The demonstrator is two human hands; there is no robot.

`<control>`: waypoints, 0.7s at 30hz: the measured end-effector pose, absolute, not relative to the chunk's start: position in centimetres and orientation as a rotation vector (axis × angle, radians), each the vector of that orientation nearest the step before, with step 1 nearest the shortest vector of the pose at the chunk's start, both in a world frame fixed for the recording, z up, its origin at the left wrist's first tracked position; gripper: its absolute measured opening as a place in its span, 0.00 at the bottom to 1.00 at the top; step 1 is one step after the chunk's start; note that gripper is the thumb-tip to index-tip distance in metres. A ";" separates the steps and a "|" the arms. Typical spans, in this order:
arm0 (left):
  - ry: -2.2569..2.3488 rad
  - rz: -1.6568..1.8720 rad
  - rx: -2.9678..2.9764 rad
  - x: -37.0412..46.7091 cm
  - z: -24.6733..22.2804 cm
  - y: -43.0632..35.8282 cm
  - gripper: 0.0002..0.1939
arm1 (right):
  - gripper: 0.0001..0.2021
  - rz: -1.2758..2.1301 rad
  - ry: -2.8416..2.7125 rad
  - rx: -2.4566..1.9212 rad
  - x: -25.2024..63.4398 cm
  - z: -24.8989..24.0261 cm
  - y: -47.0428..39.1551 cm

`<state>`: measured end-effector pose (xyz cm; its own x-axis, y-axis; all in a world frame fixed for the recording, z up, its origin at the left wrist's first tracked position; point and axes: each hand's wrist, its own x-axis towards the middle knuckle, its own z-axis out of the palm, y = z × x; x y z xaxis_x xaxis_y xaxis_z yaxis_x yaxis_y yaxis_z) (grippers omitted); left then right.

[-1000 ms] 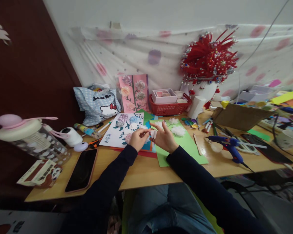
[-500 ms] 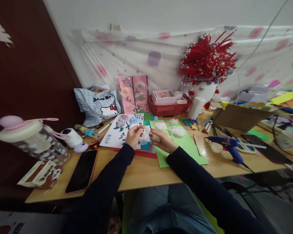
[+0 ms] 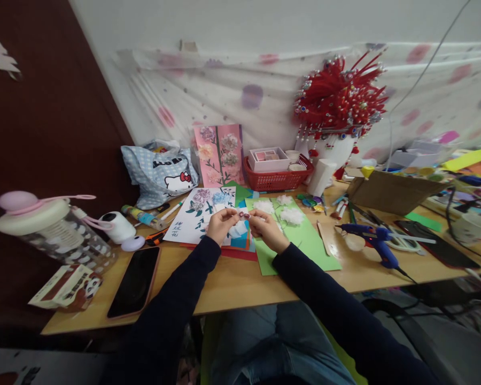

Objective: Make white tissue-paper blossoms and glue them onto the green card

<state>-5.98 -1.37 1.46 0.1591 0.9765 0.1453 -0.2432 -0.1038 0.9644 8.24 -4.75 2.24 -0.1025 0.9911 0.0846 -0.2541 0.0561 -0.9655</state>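
Above the middle of the table, my left hand (image 3: 220, 225) and my right hand (image 3: 266, 230) meet fingertip to fingertip. Both are closed in a pinch on a thin white piece of tissue paper (image 3: 237, 231), part of which hangs below the fingers. My fingers hide the rest of it. Under my right hand lies a light green sheet (image 3: 304, 246) with fluffy white paper flowers (image 3: 292, 216) on it. Behind my left hand is a white sheet (image 3: 184, 219) with flower pictures and handwriting, on top of several coloured sheets.
A blue glue gun (image 3: 371, 235) and a wooden stick (image 3: 324, 238) lie to the right. To the left are a phone (image 3: 134, 282), a bottle (image 3: 60, 235) and a small box (image 3: 70, 289). A red basket (image 3: 276, 181) and a red beaded headdress (image 3: 340, 101) stand at the back.
My fingertips have come together over the white tissue paper. Half a second ago they were slightly apart, with more of the paper showing between them.
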 end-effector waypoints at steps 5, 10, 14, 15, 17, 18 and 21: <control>0.828 1.287 1.269 -6.1 2.0 -1.6 0.18 | 0.15 1.385 -1.072 -0.791 8.5 2.3 -4.7; 0.824 1.289 1.393 -6.4 2.0 -1.5 0.17 | 0.16 1.329 -1.135 -0.774 8.7 2.5 -4.9; 0.832 1.236 1.514 -6.5 2.4 -1.8 0.18 | 0.14 1.344 -1.210 -0.809 8.7 2.6 -5.1; 0.830 1.223 1.531 -6.5 2.5 -1.9 0.18 | 0.14 1.358 -1.221 -0.816 8.7 2.6 -5.1; 0.810 1.200 1.551 -6.5 2.6 -2.0 0.18 | 0.16 1.383 -1.229 -0.824 8.7 2.6 -5.1; 0.795 1.190 1.557 -6.5 2.6 -2.0 0.18 | 0.17 1.396 -1.231 -0.830 8.7 2.5 -5.1; 0.756 1.168 1.588 -6.5 2.6 -1.9 0.17 | 0.18 1.448 -1.246 -0.852 8.7 2.5 -5.0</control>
